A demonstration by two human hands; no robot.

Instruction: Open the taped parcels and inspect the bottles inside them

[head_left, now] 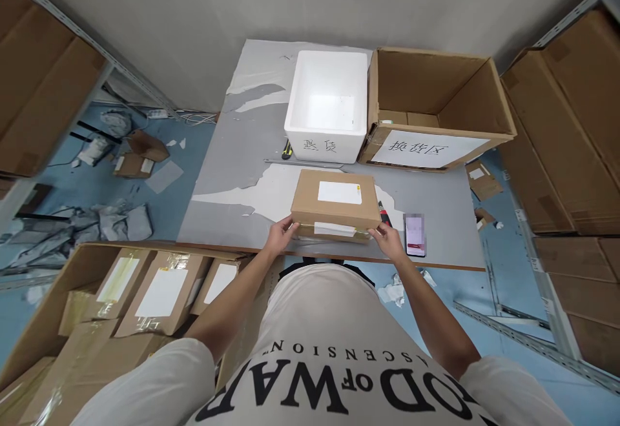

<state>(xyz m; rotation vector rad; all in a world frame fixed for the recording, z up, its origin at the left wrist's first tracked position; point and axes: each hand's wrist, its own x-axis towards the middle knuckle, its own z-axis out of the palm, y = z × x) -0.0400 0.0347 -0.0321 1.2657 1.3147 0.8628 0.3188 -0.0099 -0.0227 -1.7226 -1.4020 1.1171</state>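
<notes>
A closed cardboard box (305, 197) with a white label on its top lies near the front edge of the table. My left hand (281, 235) has its fingers closed on the box's near left corner. At the near right corner, my right hand (387, 241) grips it in the same way. Another white label and shiny tape show on the box's front side. A red and black tool (383, 214), partly hidden by the box, lies just right of it. Beside my right hand rests a phone (415, 235) with its screen lit.
Behind the box stand a white foam box (325, 145) and a large open carton (436, 130), both with handwriting. A yellow and black cutter (287, 150) lies by the foam box. Left of me, a big carton (145, 246) holds several taped parcels. Shelves with cartons (557, 155) flank the table (223, 181).
</notes>
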